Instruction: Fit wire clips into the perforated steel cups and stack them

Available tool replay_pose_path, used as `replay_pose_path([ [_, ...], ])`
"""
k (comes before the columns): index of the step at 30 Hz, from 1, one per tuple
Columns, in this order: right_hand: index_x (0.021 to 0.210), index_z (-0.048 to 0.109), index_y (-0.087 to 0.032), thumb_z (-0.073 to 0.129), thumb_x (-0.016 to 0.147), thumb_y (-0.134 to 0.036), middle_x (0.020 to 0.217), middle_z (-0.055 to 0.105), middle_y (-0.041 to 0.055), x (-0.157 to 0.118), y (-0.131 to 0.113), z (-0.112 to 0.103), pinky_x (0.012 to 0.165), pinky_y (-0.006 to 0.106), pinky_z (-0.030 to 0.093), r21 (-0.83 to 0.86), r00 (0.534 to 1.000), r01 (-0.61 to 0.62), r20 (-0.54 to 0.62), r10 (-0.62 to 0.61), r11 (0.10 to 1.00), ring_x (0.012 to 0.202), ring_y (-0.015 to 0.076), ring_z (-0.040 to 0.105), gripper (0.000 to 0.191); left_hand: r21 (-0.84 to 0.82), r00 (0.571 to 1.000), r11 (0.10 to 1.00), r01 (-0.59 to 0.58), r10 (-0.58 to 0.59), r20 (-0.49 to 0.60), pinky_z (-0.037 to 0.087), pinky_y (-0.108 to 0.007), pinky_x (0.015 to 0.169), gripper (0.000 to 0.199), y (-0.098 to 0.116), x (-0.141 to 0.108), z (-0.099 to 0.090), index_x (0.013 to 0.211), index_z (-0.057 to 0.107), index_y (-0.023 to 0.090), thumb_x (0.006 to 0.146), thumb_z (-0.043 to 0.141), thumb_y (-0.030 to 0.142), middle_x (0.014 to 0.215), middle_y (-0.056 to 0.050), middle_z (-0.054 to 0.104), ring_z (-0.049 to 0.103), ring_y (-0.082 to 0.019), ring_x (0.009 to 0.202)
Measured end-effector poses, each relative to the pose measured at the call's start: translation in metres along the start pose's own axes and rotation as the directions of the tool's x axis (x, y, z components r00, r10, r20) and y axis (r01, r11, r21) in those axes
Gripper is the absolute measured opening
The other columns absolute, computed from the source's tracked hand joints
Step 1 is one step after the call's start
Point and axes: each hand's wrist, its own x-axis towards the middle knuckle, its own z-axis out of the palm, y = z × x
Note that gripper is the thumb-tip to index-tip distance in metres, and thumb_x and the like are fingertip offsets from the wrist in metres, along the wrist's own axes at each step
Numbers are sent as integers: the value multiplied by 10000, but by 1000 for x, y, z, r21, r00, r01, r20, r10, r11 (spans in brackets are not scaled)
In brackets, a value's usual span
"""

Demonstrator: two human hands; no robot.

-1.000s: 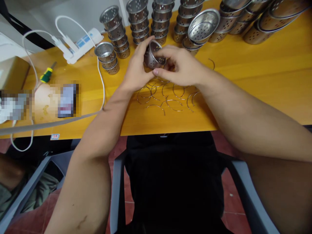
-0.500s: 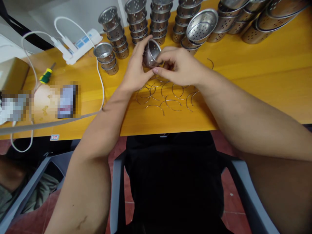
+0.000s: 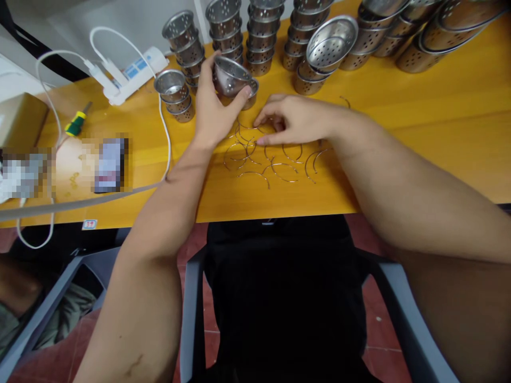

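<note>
My left hand [image 3: 213, 109] is wrapped round a small perforated metal cup [image 3: 230, 80], which is tilted. Under the cup's right side, by my thumb, shows another curved metal rim [image 3: 254, 94]; whether it belongs to a second cup I cannot tell. My right hand [image 3: 285, 119] hovers low over thin curved wires [image 3: 284, 180] scattered on the table. Its thumb and forefinger are apart, with the forefinger tip close to one wire arc [image 3: 245, 126]. No wire is plainly gripped in it.
Stacks of perforated metal cups [image 3: 261, 40] line the back of the yellow table [image 3: 399, 143]. A short stack [image 3: 171, 88] stands left of my left hand. Further left are a power strip [image 3: 138, 74], white cables, a screwdriver [image 3: 75, 123] and a phone [image 3: 109, 165].
My left hand has moved left with the cup and tilted it differently. My right hand has come away from the cup and dropped toward the wires, its fingers parting.
</note>
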Motion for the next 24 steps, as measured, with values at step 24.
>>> replay_pose_path([
  [24,1456,837,-336,1027,978,-655,1188,865,110,-14,-8,-28,1051,560,637,-136,944,-195,244,223,971,1254,462,792,606,30,986,998,50,-54,157,560,-675,1313,1014,36,-7,2,1715,462,579,825,872,839,1733,36,707,663,-380,1544],
])
